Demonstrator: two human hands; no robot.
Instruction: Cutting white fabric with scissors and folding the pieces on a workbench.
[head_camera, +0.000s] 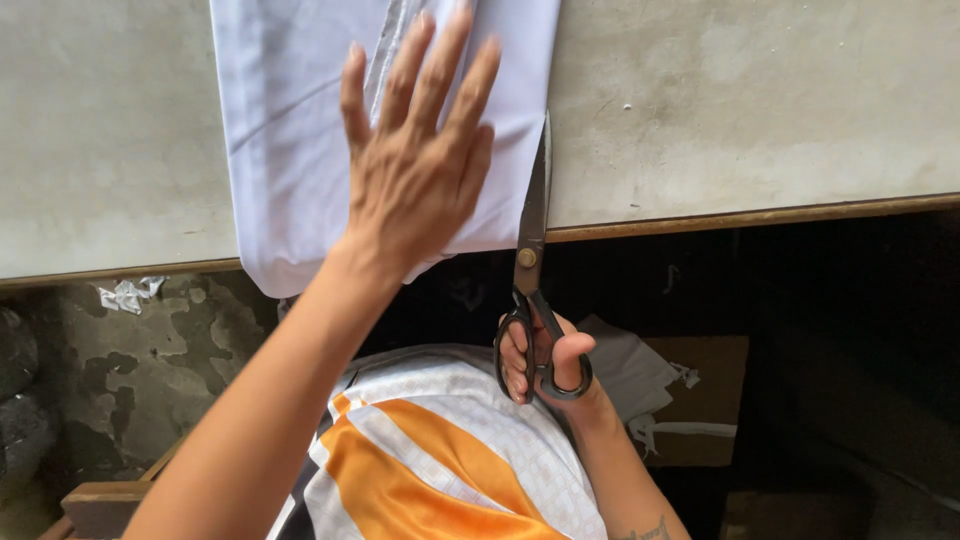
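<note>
— Fingers first: what are they doing on the pale cloth (290, 150)?

— Left hand (415, 165) lies flat and spread on it, all five fingers extended and grasping nothing. My guess is the palm pins the folded layers so they don't slide. The cloth runs under the fingertips and past them up the grey table (750, 110), and its near end hangs just over the wooden edge below the wrist.

— And the other hand?

— Right hand (550, 365) is curled through the loops of the black scissors (530, 250), thumb in one ring, fingers in the other. It sits below the table edge. The blades point away from its knuckles, nearly closed, lying along the cloth's right edge, just beside the left hand's little finger. That line-up looks chosen to follow the edge.

— Count?

— One pair of scissors, one folded cloth, two hands. Beyond the right wrist, some grey scraps (625, 365) on a brown box (710, 400); beyond the left forearm, one small white scrap (128, 294) on the floor.
</note>
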